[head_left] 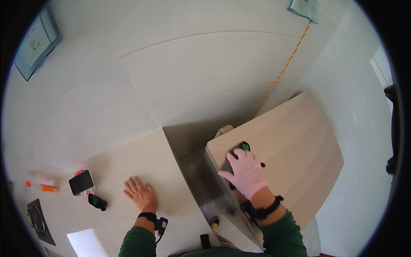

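My left hand (141, 195), bare with fingers spread, lies flat on the pale counter (180, 222). On my right hand (245, 172) is a pink glove. Its fingers are bent over a black hand-held tool with a green spot (244, 146); the palm hides most of it, so I cannot tell its kind. That tool rests against the upper left part of a large beige smooth-topped panel (295, 150), which sits at an angle right of the counter. Each wrist carries a black strap with a small device, and green sleeves cover both forearms.
At the counter's left are an orange-and-white bottle (41, 186), a black-topped box (81, 183), a small black object (97, 202) and a dark inset plate (40, 220). A gap (188, 167) separates counter and panel. A red-and-yellow cord (280, 75) hangs from a glass shelf (305, 8).
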Available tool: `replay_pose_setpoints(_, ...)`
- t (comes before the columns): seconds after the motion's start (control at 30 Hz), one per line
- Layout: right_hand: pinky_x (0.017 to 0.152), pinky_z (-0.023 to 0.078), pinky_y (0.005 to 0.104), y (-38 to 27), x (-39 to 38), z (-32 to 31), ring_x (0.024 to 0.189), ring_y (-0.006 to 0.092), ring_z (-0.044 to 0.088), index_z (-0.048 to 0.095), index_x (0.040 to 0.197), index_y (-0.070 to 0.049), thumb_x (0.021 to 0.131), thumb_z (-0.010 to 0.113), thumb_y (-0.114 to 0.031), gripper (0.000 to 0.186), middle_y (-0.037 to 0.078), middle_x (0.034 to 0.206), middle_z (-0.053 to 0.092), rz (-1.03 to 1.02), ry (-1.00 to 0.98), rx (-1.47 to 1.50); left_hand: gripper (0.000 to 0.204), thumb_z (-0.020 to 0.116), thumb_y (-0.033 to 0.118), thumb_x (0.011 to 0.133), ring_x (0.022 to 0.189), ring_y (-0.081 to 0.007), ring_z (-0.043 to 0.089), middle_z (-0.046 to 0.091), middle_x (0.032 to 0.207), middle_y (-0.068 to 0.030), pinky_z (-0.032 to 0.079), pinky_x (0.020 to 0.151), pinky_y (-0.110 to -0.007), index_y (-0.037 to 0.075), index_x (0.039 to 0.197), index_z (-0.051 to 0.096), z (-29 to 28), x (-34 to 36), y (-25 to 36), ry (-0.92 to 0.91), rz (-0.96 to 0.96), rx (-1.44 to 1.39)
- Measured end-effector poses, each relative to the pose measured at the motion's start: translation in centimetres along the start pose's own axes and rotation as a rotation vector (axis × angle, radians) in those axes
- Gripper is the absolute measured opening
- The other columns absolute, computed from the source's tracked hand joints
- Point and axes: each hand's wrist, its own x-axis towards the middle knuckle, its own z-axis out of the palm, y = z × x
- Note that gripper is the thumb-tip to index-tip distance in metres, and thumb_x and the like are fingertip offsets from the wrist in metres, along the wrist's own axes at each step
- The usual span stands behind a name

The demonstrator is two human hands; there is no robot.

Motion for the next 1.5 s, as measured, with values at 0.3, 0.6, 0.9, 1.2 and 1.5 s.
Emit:
replay_pose_setpoints(0.3,0.087,0.046,0.0386,0.2,1.4,0.6,0.106,0.0257,0.054,0.065,0.114,-0.01,0.081,0.067,-0.052,0.054,0.007,0.11,0.057,0.042,-0.007,0.082,0.061,0.047,0.035,0.095,0.149,-0.0314,0.008,0.024,0.158,-0.0141,0.001,0.121,-0.05,0.005,0.147,0.036,-0.4,-0.2,0.4,0.0,0.001,0.003)
replay_pose_setpoints(0.6,0.091,0.045,0.0417,-0.1,-0.4,-0.1,0.107,0.0285,0.054,0.066,0.115,-0.009,0.08,0.068,-0.052,0.055,0.008,0.113,0.057,0.02,-0.024,0.096,0.061,0.047,0.036,0.095,0.149,-0.0312,0.009,0.024,0.158,-0.0131,0.001,0.121,-0.049,0.006,0.147,0.035,0.0,-0.1,0.3,-0.01,-0.012,0.011)
replay_pose_setpoints(0.9,0.087,0.046,0.0412,-1.3,-0.3,0.1,0.102,0.0285,0.055,0.066,0.114,-0.011,0.078,0.073,-0.047,0.052,0.008,0.109,0.056,-0.031,-0.023,0.103,0.061,0.047,0.035,0.095,0.149,-0.0309,0.011,0.025,0.158,-0.0127,0.002,0.121,-0.049,0.006,0.146,0.037,-0.1,-0.2,0.0,-0.008,-0.01,0.015)
replay_pose_setpoints(1.2,0.086,0.047,0.0396,-2.1,1.7,0.3,0.102,0.0269,0.055,0.065,0.114,-0.013,0.079,0.072,-0.045,0.048,0.007,0.107,0.056,-0.056,-0.053,0.074,0.061,0.048,0.035,0.094,0.149,-0.0325,0.009,0.025,0.158,-0.0146,0.001,0.121,-0.05,0.005,0.146,0.036,-0.1,-0.1,0.3,0.003,0.01,0.002)
replay_pose_setpoints(1.5,0.088,0.046,0.0404,-2.0,2.4,1.3,0.102,0.0286,0.055,0.066,0.115,-0.013,0.078,0.073,-0.046,0.049,0.007,0.11,0.056,-0.033,-0.005,0.114,0.061,0.047,0.035,0.095,0.149,-0.0318,0.009,0.024,0.158,-0.0139,0.001,0.121,-0.05,0.005,0.147,0.035,-0.6,-0.2,0.5,-0.02,-0.006,0.001)
